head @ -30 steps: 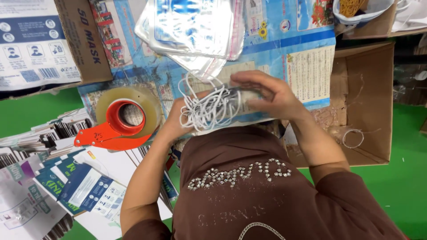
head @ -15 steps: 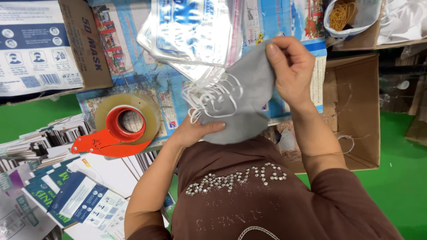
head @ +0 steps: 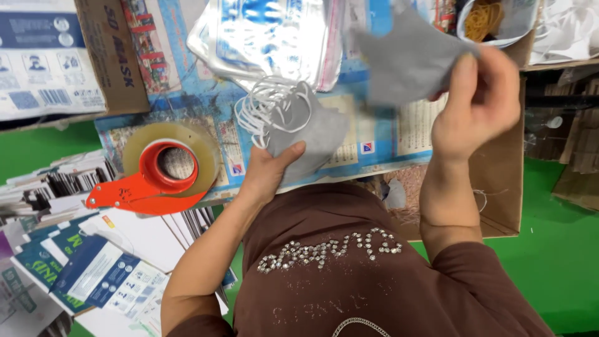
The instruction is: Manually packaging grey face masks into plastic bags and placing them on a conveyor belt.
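My left hand (head: 268, 173) grips a small stack of grey face masks (head: 309, 134) from below; their white ear loops (head: 265, 109) bunch at the upper left. My right hand (head: 477, 103) is raised to the right and pinches a single grey mask (head: 409, 59), blurred, held above the blue printed sheet (head: 380, 134) that covers the work surface. The two hands are well apart.
A pile of shiny clear pouches (head: 274, 37) lies beyond the masks. An orange tape dispenser with a clear tape roll (head: 165, 171) sits left. Cardboard boxes (head: 109, 56) stand at far left and right (head: 499, 187). Printed cartons (head: 93, 274) are piled lower left. A bowl of rubber bands (head: 483, 19) sits top right.
My right hand has pulled one grey mask off the stack and lifted it up and to the right. My left hand still holds the rest of the stack.
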